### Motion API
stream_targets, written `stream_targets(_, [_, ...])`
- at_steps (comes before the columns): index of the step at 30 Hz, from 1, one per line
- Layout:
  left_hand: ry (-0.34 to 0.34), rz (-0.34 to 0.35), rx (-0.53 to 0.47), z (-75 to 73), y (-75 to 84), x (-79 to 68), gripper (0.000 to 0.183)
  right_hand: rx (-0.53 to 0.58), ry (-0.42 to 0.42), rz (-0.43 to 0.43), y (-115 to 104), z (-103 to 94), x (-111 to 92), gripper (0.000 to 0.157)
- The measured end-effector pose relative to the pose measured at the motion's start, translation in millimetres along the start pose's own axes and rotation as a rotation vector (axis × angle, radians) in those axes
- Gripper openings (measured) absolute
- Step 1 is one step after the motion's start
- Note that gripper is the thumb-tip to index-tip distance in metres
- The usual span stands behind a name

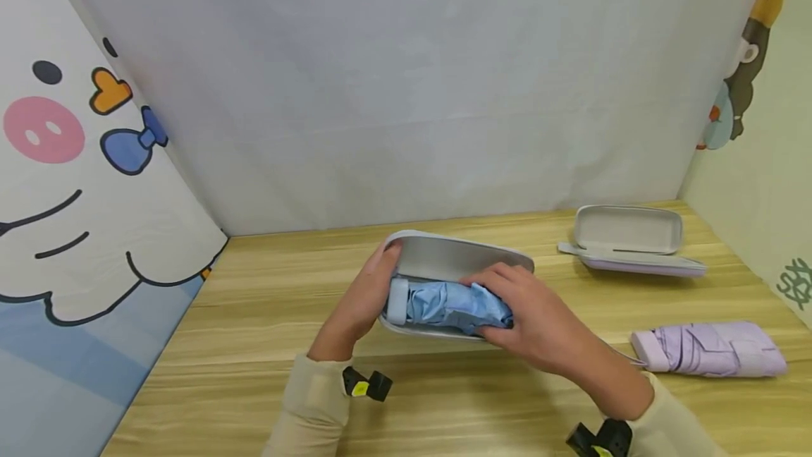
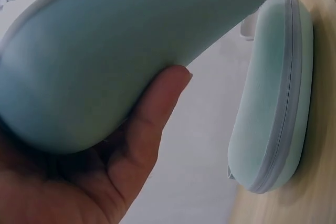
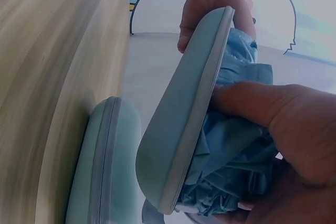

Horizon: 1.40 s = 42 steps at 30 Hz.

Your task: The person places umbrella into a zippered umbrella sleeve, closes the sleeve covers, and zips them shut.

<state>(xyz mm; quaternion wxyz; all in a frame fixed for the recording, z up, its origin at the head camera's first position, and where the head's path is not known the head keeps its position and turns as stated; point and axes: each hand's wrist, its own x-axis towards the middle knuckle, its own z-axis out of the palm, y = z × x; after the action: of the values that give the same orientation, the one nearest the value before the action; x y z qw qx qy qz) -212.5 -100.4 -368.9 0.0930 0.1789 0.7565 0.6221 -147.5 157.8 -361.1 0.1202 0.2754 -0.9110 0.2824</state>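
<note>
In the head view a hard zip case [image 1: 438,257] with a grey lining stands open above the table, pale blue-green outside in the left wrist view. My left hand [image 1: 352,309] grips its left end, the thumb along the shell [image 2: 105,61]. A folded blue umbrella [image 1: 438,304] with a light blue handle end lies inside the case. The fingers of my right hand [image 1: 539,316] hold the umbrella's crumpled right end at the case's right side. In the right wrist view my right thumb presses on the bunched cloth [image 3: 231,140]; part of the umbrella is hidden by the hand.
A closed pale green case [image 2: 265,98] stands on the table, seen only in the wrist views. An open lilac case [image 1: 629,229] lies at the back right. A folded lilac umbrella [image 1: 717,350] lies in front of it. Cloth walls [image 1: 444,90] enclose the wooden table [image 1: 254,330].
</note>
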Motion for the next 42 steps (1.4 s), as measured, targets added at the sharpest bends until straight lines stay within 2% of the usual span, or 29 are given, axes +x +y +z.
stream_targets(5, [-0.002,-0.011,-0.066,0.0,-1.1,1.7,0.057,0.056,-0.019,0.045,0.3,-6.2,1.1,0.066])
stream_targets(9, [0.005,-0.035,-0.167,-0.7,-0.1,2.5,0.060,0.078,0.009,-0.021,-0.1,-17.5,0.7,0.068])
stream_targets(11, [0.008,-0.043,-0.200,-2.2,1.0,1.6,0.059,0.090,0.061,-0.085,-0.6,-23.5,-1.2,0.066])
stream_targets(13, [0.013,-0.043,-0.215,-4.0,2.3,0.7,0.059,0.093,0.142,-0.140,-1.1,-28.3,-3.0,0.057])
stream_targets(16, [0.011,-0.028,-0.222,-7.1,3.8,-0.5,0.059,0.079,0.278,-0.167,-0.9,-30.6,-3.8,0.044])
stream_targets(18, [0.008,-0.018,-0.225,-8.3,4.4,-1.2,0.059,0.095,0.317,-0.107,0.2,-29.8,-3.3,0.048])
stream_targets(20, [0.005,-0.010,-0.229,-8.8,4.6,-1.6,0.058,0.192,0.284,0.016,1.9,-28.6,-3.1,0.065])
stream_targets(23, [-0.008,0.005,-0.234,-8.2,4.2,-0.9,0.059,0.395,0.143,0.235,7.6,-27.5,-3.3,0.090])
stream_targets(24, [-0.012,0.010,-0.235,-7.7,4.2,-0.8,0.060,0.468,0.090,0.302,10.1,-27.0,-3.4,0.092])
stream_targets(26, [-0.020,0.019,-0.236,-6.3,4.1,-0.3,0.060,0.620,-0.008,0.380,16.1,-25.9,-3.1,0.093])
stream_targets(29, [-0.020,0.021,-0.232,-4.4,4.4,0.0,0.061,0.828,-0.083,0.402,23.5,-22.7,-1.1,0.084])
stream_targets(32, [-0.021,0.026,-0.230,-4.0,4.8,-0.6,0.061,0.995,-0.074,0.382,27.8,-19.5,1.5,0.073])
stream_targets(35, [-0.068,0.082,-0.227,-5.5,6.2,-1.8,0.058,1.034,-0.023,0.371,29.5,-18.4,2.1,0.060])
stream_targets(38, [-0.155,0.140,-0.239,-9.2,8.2,-3.7,0.051,1.041,0.029,0.366,30.0,-19.0,1.4,0.047])
stream_targets(42, [-0.256,0.147,-0.279,-15.8,10.3,-6.2,0.048,1.045,0.071,0.352,30.2,-20.5,0.4,0.039])
